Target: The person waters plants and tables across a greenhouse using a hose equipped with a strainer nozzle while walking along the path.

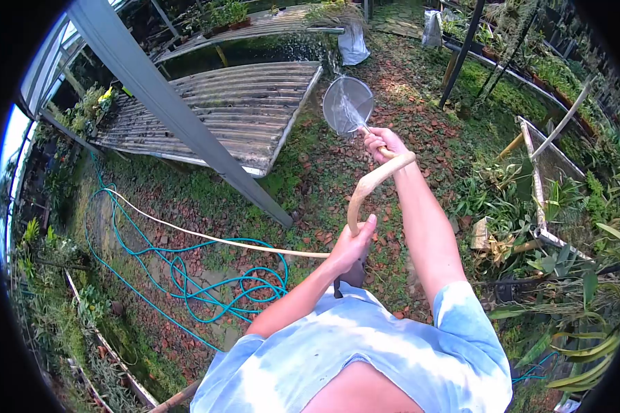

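Observation:
My right hand (382, 143), stretched out ahead, is closed around the end of a beige garden hose (373, 180). Water (348, 103) shoots forward from it in a spray. Just beyond the fingers is a round mesh strainer (334, 113) with a pale rim, overlapped by the jet. Whether my right hand also holds the strainer cannot be made out. Closer to my body, my left hand (351, 248) is wrapped around a lower part of the same hose. Between the two hands the hose bends up in an arc, and its other side trails left along the ground.
Coils of teal hose (179, 275) lie on the leaf-strewn ground at left. A grey metal post (179, 124) slants in front of a corrugated bench (255, 96). Plants and a mesh-covered frame (537, 179) stand at right. A white bag (353, 47) sits farther ahead.

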Action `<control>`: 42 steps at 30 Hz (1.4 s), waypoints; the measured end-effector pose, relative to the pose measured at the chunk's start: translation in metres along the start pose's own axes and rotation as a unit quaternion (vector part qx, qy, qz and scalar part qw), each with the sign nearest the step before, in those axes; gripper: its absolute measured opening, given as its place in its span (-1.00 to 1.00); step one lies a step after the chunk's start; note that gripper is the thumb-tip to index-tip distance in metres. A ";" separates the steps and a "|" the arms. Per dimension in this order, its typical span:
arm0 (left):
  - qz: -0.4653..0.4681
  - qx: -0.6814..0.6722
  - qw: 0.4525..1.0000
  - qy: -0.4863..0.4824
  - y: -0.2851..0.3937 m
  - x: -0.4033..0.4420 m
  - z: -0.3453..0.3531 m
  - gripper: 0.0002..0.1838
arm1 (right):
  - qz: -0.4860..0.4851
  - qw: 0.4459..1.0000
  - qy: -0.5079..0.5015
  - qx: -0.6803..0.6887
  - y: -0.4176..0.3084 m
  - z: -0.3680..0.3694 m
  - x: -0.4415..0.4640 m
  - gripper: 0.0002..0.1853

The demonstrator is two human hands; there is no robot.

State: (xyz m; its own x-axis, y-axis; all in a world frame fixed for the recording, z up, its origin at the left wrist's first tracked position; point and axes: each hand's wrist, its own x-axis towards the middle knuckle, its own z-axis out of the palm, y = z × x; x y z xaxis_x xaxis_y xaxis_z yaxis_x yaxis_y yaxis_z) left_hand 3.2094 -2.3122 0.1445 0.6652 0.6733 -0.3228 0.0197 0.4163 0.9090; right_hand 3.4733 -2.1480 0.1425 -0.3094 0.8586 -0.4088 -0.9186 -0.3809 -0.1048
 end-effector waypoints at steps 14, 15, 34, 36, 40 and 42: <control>-0.056 -0.103 0.963 0.241 -0.045 0.169 -0.077 -0.45 | -0.167 0.942 0.024 -0.289 -0.169 0.086 0.125 -0.79; -0.058 -0.096 0.960 0.257 -0.047 0.178 -0.077 -0.44 | -0.162 0.945 0.028 -0.284 -0.172 0.091 0.136 -0.78; -0.226 0.108 0.851 0.462 -0.010 0.205 0.048 -0.35 | -0.026 0.934 -0.074 -0.348 -0.315 0.132 0.304 -0.77; -0.188 0.169 0.822 0.509 -0.036 0.196 0.071 -0.43 | -0.047 0.901 -0.053 -0.429 -0.334 0.138 0.315 -0.82; -0.199 0.287 0.717 0.603 -0.072 0.163 0.084 -0.58 | -0.034 0.905 -0.029 -0.423 -0.386 0.164 0.376 -0.86; -0.195 0.303 0.670 0.649 -0.069 0.140 0.081 -0.59 | -0.084 0.873 -0.038 -0.479 -0.379 0.178 0.364 -0.87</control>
State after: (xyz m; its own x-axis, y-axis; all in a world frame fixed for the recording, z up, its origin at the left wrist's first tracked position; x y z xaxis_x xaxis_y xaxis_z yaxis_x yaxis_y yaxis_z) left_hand 3.3622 -2.2962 0.0580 -0.6810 0.7133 -0.1659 0.5644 0.6555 0.5018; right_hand 3.6652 -1.6298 0.1951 -0.2394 0.9361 -0.2576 -0.3365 -0.3289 -0.8824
